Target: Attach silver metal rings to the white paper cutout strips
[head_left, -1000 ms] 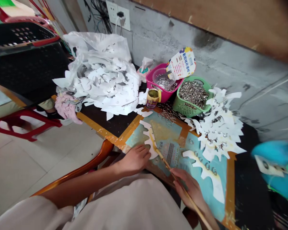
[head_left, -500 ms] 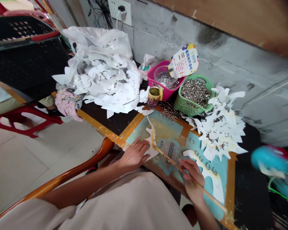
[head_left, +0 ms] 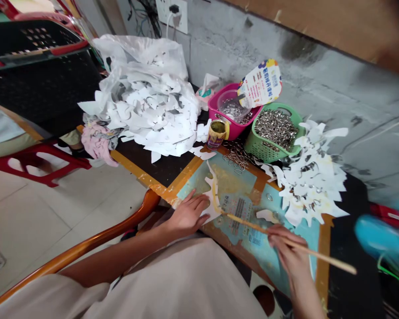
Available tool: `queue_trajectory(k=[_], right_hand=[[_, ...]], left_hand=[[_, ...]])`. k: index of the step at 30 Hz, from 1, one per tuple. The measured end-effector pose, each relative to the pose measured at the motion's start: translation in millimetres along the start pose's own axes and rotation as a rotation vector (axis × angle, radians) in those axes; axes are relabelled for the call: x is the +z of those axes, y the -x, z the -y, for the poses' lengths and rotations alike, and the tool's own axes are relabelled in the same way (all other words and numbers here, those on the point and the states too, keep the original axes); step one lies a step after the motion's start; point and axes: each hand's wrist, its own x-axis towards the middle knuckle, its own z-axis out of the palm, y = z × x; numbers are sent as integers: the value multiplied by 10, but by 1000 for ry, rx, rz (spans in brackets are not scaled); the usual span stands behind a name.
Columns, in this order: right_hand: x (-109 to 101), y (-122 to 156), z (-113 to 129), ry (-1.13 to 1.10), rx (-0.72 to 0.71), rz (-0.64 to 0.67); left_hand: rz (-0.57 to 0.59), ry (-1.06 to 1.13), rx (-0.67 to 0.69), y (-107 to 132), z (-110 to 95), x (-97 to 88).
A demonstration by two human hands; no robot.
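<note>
My left hand point(head_left: 189, 213) lies flat with its fingers stretched over a white cut-out piece point(head_left: 214, 195), pressing it on the blue-covered table point(head_left: 239, 212). A yellowish wet streak runs along that piece. In my right hand point(head_left: 287, 246) is a long thin wooden stick point(head_left: 319, 254), gripped between thumb and fingers. Its yellow-smeared tip touches the right edge of the cut-out, close to my left fingertips. Another white cut-out point(head_left: 267, 215) with metal rings lies mostly hidden behind my right hand.
A smeared open can point(head_left: 217, 135) stands behind the work spot, by loose metal rings point(head_left: 236, 158). Beyond are a pink basket point(head_left: 234, 130) and a green basket point(head_left: 262, 148) of metal pieces. White cut-outs are heaped left point(head_left: 153, 110) and right point(head_left: 314, 177). A wooden armrest point(head_left: 119, 230) is left.
My right hand has moved right and slightly down with the stick, its tip sliding down the cut-out's edge. The ringed cut-out is now largely covered. My left hand stays on its piece.
</note>
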Motion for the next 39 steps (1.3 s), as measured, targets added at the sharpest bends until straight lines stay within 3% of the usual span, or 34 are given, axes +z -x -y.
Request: queue_trajectory(k=[3,9,13,18,22,25,29,35,39], right_hand=[[50,-196,-17,-128,54,-137],[197,-686,-34,-93,191,59],[192,-840,-45,-151,200,16],[217,-883,-55,-144,225,119],[224,-883,-58,-169,223,67],[219,-875,-61,-170,243,125],[223,-855,-81,-191,240,78],[242,-818,-47,-155,205,127],[164,-810,14,-81,179,68]], left_hand=[[5,6,-1,-3,0,-1],[11,-14,-8,12,-2,7],[14,-8,-13,19,5,24],[6,-10,-3,13,15,25],[-4,-13,9,9,17,20],[-13,-15,20,12,21,26],[-12,-12,18,19,30,38],[-27,-21,38,12,34,34],[-35,-12,35,8,30,31]])
